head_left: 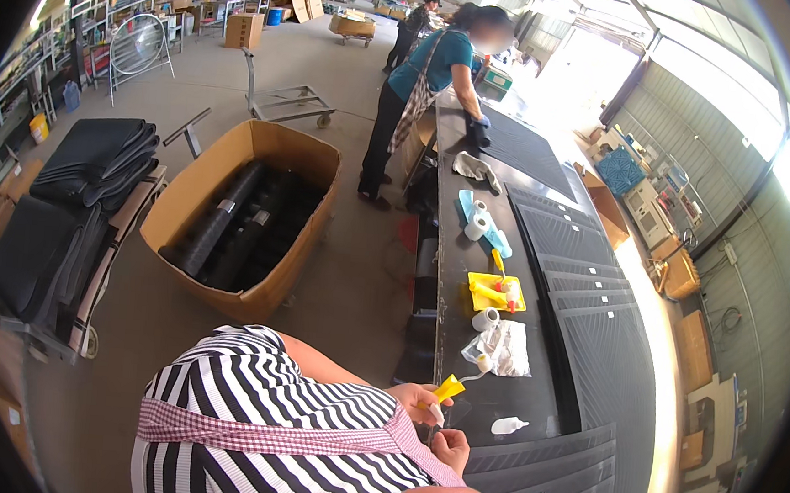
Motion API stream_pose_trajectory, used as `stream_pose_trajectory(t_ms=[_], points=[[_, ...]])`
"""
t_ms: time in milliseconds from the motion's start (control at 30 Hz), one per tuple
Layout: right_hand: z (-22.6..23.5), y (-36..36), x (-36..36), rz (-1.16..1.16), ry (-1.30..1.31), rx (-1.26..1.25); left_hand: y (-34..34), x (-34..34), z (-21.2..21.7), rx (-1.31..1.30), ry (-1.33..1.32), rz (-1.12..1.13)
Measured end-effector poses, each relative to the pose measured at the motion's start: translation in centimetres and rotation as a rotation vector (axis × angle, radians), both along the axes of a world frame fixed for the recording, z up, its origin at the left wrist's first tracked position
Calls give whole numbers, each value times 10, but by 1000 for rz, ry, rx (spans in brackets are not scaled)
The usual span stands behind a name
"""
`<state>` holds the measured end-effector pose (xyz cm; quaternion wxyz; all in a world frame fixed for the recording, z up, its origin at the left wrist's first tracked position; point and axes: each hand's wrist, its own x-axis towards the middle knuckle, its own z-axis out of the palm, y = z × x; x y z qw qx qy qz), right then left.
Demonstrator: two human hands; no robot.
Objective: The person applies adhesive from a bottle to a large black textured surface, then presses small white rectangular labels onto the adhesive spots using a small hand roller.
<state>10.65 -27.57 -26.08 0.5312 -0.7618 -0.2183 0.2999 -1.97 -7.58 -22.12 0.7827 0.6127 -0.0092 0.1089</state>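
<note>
My left hand is closed round a small paint roller with a yellow handle, its pale roller head pointing over the table. A small white piece shows at the fingers of that hand; I cannot tell what it is. Just below, my right hand has its fingers curled together at the table's edge, and anything inside them is hidden. A white squeeze bottle lies on the black table nearby. Black ribbed rubber mats are spread in overlapping layers beside my right hand.
Along the table lie a clear plastic bag, a white roll, a yellow tray and a grey cloth. A gloved co-worker leans over the far end. Left stand a cardboard box of black rolls and stacked black sheets.
</note>
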Motion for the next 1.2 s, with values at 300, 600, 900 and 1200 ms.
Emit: stream_pose_trajectory(t_ms=[300, 600, 900, 1200], points=[[-24, -11, 1, -8, -6, -2, -4, -6, 11, 96, 0, 58], [-25, -16, -3, 4, 101, 62, -6, -12, 3, -221, 70, 118], [-20, -38, -1, -176, -75, 165, 1, 15, 9, -49, 98, -26], [0, -61, -17, -832, -65, 222, 20, 92, 2, 127, 112, -309]])
